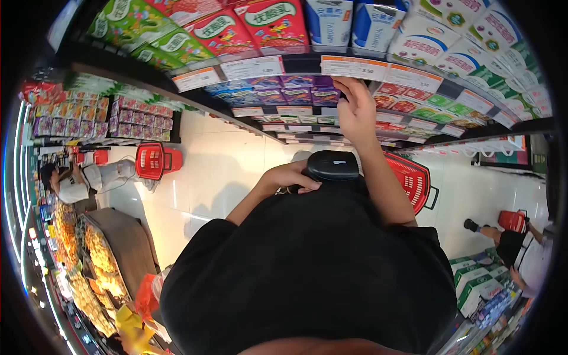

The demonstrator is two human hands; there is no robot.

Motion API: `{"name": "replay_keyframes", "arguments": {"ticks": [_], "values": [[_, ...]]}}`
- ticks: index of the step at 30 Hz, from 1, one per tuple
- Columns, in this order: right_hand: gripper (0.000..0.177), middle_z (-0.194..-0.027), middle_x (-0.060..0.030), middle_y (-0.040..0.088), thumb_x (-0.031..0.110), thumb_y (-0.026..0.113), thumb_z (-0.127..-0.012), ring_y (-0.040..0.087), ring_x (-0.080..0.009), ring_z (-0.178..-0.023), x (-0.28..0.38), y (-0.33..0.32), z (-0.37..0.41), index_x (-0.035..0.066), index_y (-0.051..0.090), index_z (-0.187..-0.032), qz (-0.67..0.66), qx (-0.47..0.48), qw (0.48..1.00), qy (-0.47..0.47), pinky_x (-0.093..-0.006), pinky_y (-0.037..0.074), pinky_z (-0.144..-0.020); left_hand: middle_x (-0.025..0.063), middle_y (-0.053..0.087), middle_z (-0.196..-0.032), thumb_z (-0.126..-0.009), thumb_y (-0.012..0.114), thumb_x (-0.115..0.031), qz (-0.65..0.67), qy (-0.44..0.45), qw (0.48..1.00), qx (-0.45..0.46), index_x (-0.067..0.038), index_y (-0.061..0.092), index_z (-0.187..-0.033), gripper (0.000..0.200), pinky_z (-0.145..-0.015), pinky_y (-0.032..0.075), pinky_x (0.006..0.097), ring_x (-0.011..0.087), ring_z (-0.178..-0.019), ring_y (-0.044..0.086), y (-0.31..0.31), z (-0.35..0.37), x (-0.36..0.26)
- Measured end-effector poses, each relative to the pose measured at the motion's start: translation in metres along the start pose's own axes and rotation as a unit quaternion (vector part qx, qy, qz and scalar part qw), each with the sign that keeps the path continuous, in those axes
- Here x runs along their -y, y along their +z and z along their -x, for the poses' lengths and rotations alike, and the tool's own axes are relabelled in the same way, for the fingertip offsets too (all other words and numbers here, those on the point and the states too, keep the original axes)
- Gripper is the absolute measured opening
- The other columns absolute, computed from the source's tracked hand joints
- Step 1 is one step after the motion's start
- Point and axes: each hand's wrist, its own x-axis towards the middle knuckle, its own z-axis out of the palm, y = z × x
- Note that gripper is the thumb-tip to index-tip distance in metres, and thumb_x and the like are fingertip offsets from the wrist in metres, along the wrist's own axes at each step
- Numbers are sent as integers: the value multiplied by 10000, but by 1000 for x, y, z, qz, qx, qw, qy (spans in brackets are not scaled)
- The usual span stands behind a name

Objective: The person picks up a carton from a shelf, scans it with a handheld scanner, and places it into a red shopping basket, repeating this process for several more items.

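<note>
My left hand [288, 176] is closed around a black handheld scanner [332, 166] in front of my chest; its grip is hidden below. My right hand [358, 112] is raised to the shelf, its thumb apart from its loosely bent fingers. Those fingertips are right at the lower edge of a white and orange price label [355, 67] on the upper shelf's front strip. Above that label stand blue and white milk cartons [329, 25]. Red drink cartons [273, 26] are to their left, and purple cartons [297, 94] sit on the shelf below, beside my right hand.
A red shopping basket [412, 180] is on the floor by my right arm. Another red basket [158, 161] is at left, near a person [80, 180]. At far right is a person [528, 251] with a red basket [512, 220]. A produce stand [118, 236] is behind left.
</note>
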Motion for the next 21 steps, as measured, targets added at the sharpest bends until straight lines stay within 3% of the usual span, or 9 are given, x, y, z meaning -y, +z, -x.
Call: {"name": "replay_keyframes", "arguments": {"ticks": [1, 5, 9, 12, 14, 15, 17, 20, 21], "values": [[472, -1242, -166, 546, -138, 449, -806, 528, -268, -1221, 3, 6, -5, -98, 485, -1275, -90, 13, 996, 20, -351, 399, -1054, 10, 495, -687, -847, 656, -87, -17, -8, 1000, 0, 0, 431, -1312, 524, -525, 388, 231, 75, -549, 469, 1, 0, -3], [461, -1274, -180, 539, -14, 598, -852, 517, -240, -1226, -7, 12, -26, -73, 471, -1291, 76, 96, 991, 57, -351, 393, -1063, 7, 504, -707, -837, 659, -75, -4, 4, 1000, 7, -10, 422, -1334, 555, -520, 387, 228, 76, -558, 473, 1, 1, 1], [495, -1270, -190, 546, 78, 681, -852, 530, -228, -1205, -10, 16, -41, -70, 477, -1278, 78, 130, 985, 86, -346, 405, -1042, 12, 513, -730, -824, 667, -71, -1, 12, 1000, -10, -8, 415, -1342, 579, -515, 389, 231, 77, -559, 477, 1, 5, 4], [502, -1212, -181, 586, 130, 718, -850, 594, -215, -1093, -1, 15, -47, -63, 489, -1253, 76, 157, 976, 130, -326, 473, -942, 16, 517, -748, -816, 674, -76, 2, 15, 1000, -9, -8, 430, -1326, 570, -510, 391, 234, 80, -559, 482, 3, 6, 5], [475, -1099, -154, 627, 167, 743, -842, 630, -169, -923, 12, 11, -50, -42, 525, -1208, 90, 171, 944, 266, -306, 514, -783, 21, 506, -677, -791, 697, -148, -11, 17, 999, -49, 2, 573, -1109, 373, -475, 370, 243, 85, -530, 464, 13, 7, -2], [475, -1099, -154, 627, 167, 743, -842, 630, -169, -923, 0, 10, -48, -42, 525, -1208, 90, 171, 945, 266, -306, 514, -783, 21, 506, -677, -791, 697, -148, -11, 18, 999, -49, 2, 573, -1109, 373, -475, 370, 243, 85, -530, 464, 12, 7, -2], [423, -985, -107, 641, 175, 753, -831, 604, -123, -807, -33, 8, -39, -23, 563, -1154, 159, 95, 982, 38, -283, 490, -667, 20, 508, -685, -794, 697, -148, -14, 19, 999, -48, -3, 575, -1096, 357, -492, 378, 243, 85, -542, 471, 11, 7, -2], [400, -956, -92, 643, 201, 760, -825, 578, -128, -766, -23, 4, -42, -22, 588, -1109, 197, 106, 972, 73, -289, 468, -655, 19, 508, -687, -809, 693, -153, -12, -2, 999, -45, -8, 581, -1045, 298, -515, 382, 245, 86, -556, 476, 15, 7, -10], [486, -1165, -238, 600, 289, 738, -815, 557, -411, -1087, -10, 3, -42, 0, 590, -1177, 175, 113, 970, 121, -429, 428, -953, 19, 508, -687, -809, 693, -153, -16, 0, 999, -41, -8, 581, -1045, 298, -515, 382, 245, 86, -556, 476, 13, 6, -9]]}}
